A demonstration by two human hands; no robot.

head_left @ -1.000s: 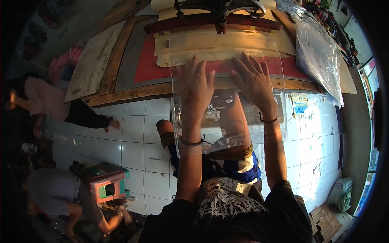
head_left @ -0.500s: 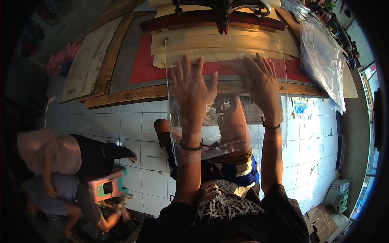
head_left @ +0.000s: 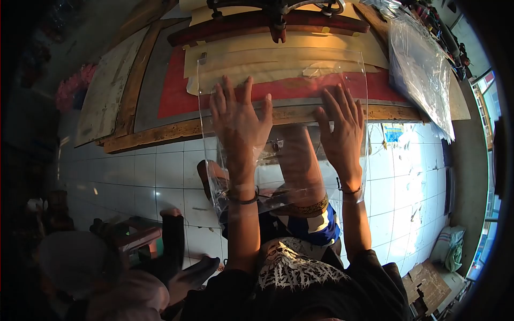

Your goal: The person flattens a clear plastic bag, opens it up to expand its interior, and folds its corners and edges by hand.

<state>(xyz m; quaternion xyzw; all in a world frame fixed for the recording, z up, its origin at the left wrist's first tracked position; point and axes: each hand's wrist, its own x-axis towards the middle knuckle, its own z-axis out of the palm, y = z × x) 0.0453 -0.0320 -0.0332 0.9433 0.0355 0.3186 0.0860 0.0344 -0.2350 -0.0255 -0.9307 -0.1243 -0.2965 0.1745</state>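
A clear plastic sheet point(head_left: 294, 93) lies across the front edge of the work table, its near part hanging over my lap. My left hand point(head_left: 241, 123) rests flat on the sheet's left half with the fingers spread. On its right half my right hand point(head_left: 342, 131) also lies flat, fingers apart, thumb toward the middle. Neither hand grips anything. Under the sheet's far part are tan paper-like layers point(head_left: 230, 59) and a red sheet point(head_left: 172, 88). Beyond them runs a dark red bar point(head_left: 225, 25) with a black metal frame above it.
Several clear plastic sheets point(head_left: 420, 69) are piled at the table's right. The wooden table edge point(head_left: 155, 136) runs before me; a pale board point(head_left: 110, 85) is at left. A person bends near a stool point(head_left: 142, 239) at lower left. A sack point(head_left: 450, 246) sits at right.
My right hand has slid slightly toward me over the sheet, and its thumb has come away from the fingers. The view has shifted a little. The people at lower left have changed position.
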